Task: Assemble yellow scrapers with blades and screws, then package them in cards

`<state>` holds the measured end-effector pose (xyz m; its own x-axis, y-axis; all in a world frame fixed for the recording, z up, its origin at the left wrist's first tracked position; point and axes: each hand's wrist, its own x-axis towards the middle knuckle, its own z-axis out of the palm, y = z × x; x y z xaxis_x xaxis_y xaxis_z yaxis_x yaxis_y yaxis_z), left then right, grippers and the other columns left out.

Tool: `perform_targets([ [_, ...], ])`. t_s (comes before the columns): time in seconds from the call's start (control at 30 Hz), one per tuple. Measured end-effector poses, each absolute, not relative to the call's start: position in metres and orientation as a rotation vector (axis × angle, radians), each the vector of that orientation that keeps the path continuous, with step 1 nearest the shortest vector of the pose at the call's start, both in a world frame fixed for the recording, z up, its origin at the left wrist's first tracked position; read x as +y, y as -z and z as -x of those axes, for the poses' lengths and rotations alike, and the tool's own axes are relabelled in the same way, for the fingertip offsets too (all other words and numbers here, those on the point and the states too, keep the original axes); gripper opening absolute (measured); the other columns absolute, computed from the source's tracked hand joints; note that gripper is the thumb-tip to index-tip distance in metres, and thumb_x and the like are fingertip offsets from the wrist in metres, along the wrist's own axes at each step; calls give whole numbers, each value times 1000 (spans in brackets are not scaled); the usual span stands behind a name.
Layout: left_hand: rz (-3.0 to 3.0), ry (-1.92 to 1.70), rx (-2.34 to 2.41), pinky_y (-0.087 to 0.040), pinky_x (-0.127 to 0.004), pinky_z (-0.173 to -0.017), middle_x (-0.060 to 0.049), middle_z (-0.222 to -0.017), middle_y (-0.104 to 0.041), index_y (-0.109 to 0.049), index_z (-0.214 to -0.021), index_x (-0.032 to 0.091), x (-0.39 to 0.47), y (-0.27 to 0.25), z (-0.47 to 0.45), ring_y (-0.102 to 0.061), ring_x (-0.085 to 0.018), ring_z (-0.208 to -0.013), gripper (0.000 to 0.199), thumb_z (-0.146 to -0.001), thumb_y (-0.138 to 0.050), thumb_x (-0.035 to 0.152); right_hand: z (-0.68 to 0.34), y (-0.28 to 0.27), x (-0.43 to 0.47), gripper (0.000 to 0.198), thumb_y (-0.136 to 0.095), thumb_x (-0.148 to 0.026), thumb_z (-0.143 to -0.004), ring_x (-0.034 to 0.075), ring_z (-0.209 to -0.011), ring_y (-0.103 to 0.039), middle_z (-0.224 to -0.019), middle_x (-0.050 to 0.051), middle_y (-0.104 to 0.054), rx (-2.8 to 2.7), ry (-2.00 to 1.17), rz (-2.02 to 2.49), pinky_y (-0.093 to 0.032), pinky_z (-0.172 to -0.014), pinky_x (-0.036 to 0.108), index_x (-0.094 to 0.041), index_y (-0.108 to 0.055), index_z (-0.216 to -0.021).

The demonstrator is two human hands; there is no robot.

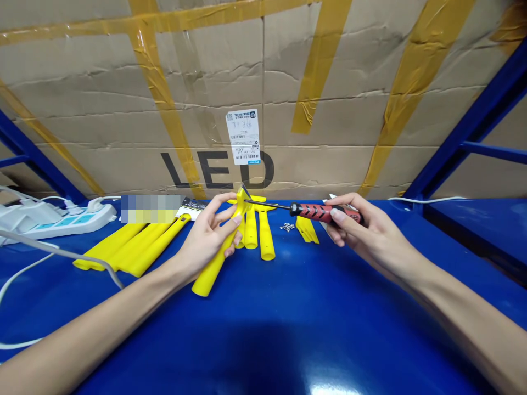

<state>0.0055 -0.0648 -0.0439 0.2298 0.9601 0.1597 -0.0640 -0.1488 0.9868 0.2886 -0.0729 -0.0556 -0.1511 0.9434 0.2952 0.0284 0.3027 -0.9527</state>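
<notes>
My left hand [209, 233] is closed around a yellow scraper [209, 274], gripping it just below the head, where a thin dark blade edge shows. The scraper is tilted, its hollow handle pointing down toward me. In my right hand [370, 227] is a screwdriver [313, 212] with a red and black handle, held level. Its shaft reaches left to the scraper's head; whether the tip sits in a screw cannot be seen. Behind lie several more yellow scraper handles [267, 238]. Small metal screws or nuts [287, 226] form a pile beside some loose yellow plastic pieces [307, 230].
Several yellow scrapers [140, 258] lie at the left by a black-and-white card [193, 206]. A white power strip [78, 222] with plugs and cables stands farther left. A large taped cardboard box [321, 159] walls off the back of the blue table [255, 312], between blue metal posts [457, 137].
</notes>
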Motion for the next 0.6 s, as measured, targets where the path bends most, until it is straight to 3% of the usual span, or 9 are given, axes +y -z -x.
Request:
perform_targets([
  [0.13,-1391,-1173,934,-42,-17,-40,-4,-95,-66,-48,-124,24,-64,44,-5,-55,-7,-53,43,-88,-72,26,-279,53,-76,31,-72,-47,-89,10,-53,-43,-61,-5,-50,-1320,-1251,972,-34,-50,26,-23,-57,-99],
  [0.27,-1397,-1168,918,-42,-17,-39,-3,-90,-66,-48,-124,24,-63,44,-4,-55,-8,-53,42,-89,-71,26,-277,52,-77,30,-72,-47,-88,9,-52,-43,-70,-3,-53,-1252,-1301,1010,-34,-49,26,-22,-60,-98],
  [0.4,-1416,-1167,881,-42,-16,-38,-2,-88,-64,-47,-124,24,-62,43,-3,-56,-8,-53,41,-90,-70,27,-284,48,-76,32,-72,-50,-87,10,-54,-50,-81,1,-59,-1388,-1178,1010,-39,-48,27,-23,-65,-102],
  [0.6,-1490,-1162,880,-42,-17,-38,-4,-99,-65,-48,-122,25,-61,41,-2,-55,-7,-53,36,-91,-68,27,-284,49,-79,43,-65,-53,-92,11,-51,-48,-71,2,-63,-1794,-933,1136,-37,-45,26,-23,-69,-123],
])
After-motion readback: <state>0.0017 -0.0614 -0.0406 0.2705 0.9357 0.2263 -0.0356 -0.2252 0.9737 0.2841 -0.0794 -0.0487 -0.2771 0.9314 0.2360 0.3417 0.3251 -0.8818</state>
